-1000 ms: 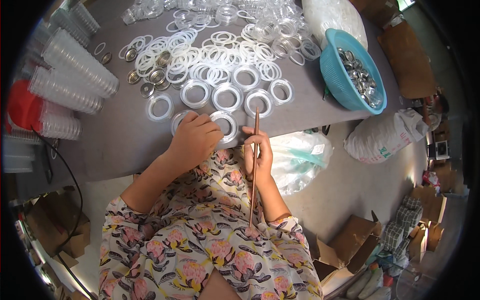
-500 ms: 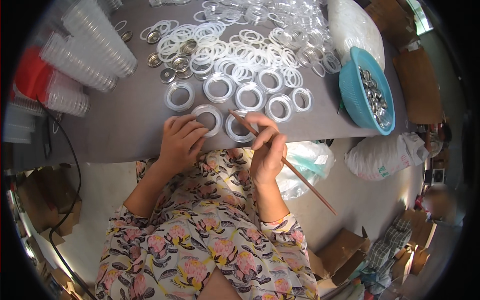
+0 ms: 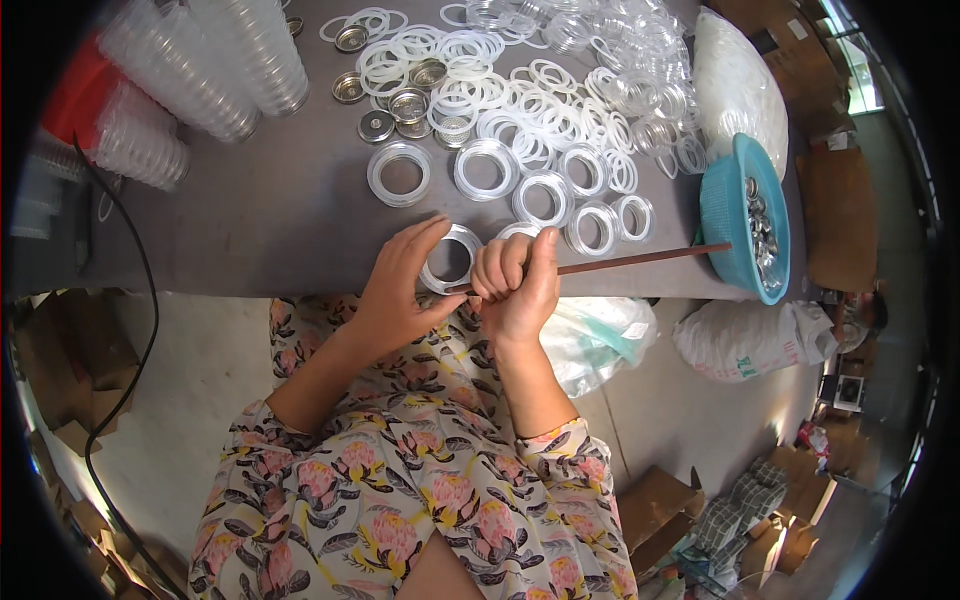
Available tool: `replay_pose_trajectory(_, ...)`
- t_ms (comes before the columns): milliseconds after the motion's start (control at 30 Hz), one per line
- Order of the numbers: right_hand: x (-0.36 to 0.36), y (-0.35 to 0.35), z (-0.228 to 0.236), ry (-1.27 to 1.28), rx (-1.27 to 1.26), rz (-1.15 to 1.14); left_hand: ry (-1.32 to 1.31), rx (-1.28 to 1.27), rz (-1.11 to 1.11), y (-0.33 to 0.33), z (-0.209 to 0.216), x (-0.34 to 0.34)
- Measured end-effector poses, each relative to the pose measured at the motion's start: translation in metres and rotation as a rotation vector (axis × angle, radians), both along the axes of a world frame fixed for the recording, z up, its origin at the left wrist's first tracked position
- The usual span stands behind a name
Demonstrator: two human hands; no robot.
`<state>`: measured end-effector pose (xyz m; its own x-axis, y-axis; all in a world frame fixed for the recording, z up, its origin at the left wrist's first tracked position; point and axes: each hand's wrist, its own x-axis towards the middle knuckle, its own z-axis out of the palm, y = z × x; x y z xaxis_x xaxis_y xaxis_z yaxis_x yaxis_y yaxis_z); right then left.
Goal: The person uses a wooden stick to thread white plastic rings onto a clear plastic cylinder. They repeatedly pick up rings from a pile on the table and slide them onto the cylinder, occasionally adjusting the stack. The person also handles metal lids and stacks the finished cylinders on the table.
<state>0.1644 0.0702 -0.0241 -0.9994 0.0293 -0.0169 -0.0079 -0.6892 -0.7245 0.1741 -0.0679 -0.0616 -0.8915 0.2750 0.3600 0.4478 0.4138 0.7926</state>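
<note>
A clear plastic ring lid (image 3: 474, 262) lies at the table's near edge. My left hand (image 3: 392, 290) curves round its left side, fingertips at the far rim and thumb at the near rim. In a closed fist, my right hand (image 3: 520, 285) grips a thin brown stick (image 3: 645, 260). One end of the stick meets the lid's near rim by my left thumb; the other reaches right, towards the blue basket. Behind my right hand another ring lid (image 3: 518, 230) is partly hidden. Several more ring lids (image 3: 487, 170) lie just beyond.
Loose white rings (image 3: 470, 50), metal discs (image 3: 408, 105) and clear plastic pieces (image 3: 640, 90) cover the far table. Stacked clear cups (image 3: 190, 80) stand at left. A blue basket (image 3: 715, 215) of metal parts stands at right, before a white plastic bag (image 3: 735, 85).
The stick has swung from slanting down-right to pointing right, and my right hand has closed into a fist round it. My left hand's fingers have straightened along the ring lid. The view has shifted.
</note>
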Motion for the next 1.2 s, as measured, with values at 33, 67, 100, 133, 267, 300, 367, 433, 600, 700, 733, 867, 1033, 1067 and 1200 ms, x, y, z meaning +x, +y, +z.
replay_pose_trajectory(33, 0.000, -0.004, 0.003, -0.048, 0.064, -0.004, -0.022, 0.027, -0.003, 0.001, -0.001, 0.000)
replay_pose_trajectory(67, -0.002, -0.007, 0.001, -0.043, 0.092, 0.003, -0.044, 0.054, -0.006, 0.001, -0.002, 0.000)
replay_pose_trajectory(100, -0.004, -0.011, -0.002, -0.035, 0.118, 0.007, -0.049, 0.052, -0.005, 0.001, -0.002, -0.001)
replay_pose_trajectory(133, -0.008, -0.014, -0.004, -0.028, 0.143, 0.012, -0.054, 0.051, -0.004, 0.000, -0.003, -0.001)
replay_pose_trajectory(267, -0.024, -0.026, -0.001, -0.019, 0.150, 0.059, -0.053, 0.049, 0.028, 0.001, -0.006, -0.002)
replay_pose_trajectory(300, -0.028, -0.029, -0.002, 0.006, 0.167, 0.053, -0.052, 0.043, 0.025, 0.001, -0.006, -0.002)
replay_pose_trajectory(367, -0.035, -0.032, -0.002, 0.023, 0.190, 0.050, -0.051, 0.030, 0.019, 0.000, -0.006, -0.003)
replay_pose_trajectory(433, -0.041, -0.032, -0.003, 0.071, 0.202, 0.056, -0.054, 0.030, 0.022, 0.000, -0.004, -0.003)
replay_pose_trajectory(600, -0.047, -0.008, -0.003, 0.294, 0.381, -0.008, -0.065, 0.020, 0.015, 0.000, -0.001, -0.002)
replay_pose_trajectory(700, -0.031, 0.005, -0.001, 0.389, 0.557, 0.040, -0.068, 0.012, 0.012, -0.001, -0.002, -0.002)
replay_pose_trajectory(733, -0.024, 0.008, 0.001, 0.350, 0.593, 0.068, -0.074, 0.017, 0.014, -0.001, -0.002, -0.002)
replay_pose_trajectory(867, -0.008, 0.008, 0.005, 0.207, 0.590, 0.122, -0.073, 0.015, 0.006, -0.001, -0.002, -0.002)
replay_pose_trajectory(1033, -0.014, -0.015, -0.002, 0.012, 0.225, 0.105, -0.085, 0.012, 0.010, 0.000, -0.002, -0.003)
replay_pose_trajectory(1067, -0.019, -0.020, -0.003, -0.005, 0.222, 0.100, -0.089, 0.005, 0.014, 0.000, -0.002, -0.003)
replay_pose_trajectory(1200, -0.042, -0.031, -0.002, 0.026, 0.250, 0.094, -0.065, 0.009, 0.018, 0.000, -0.005, -0.003)
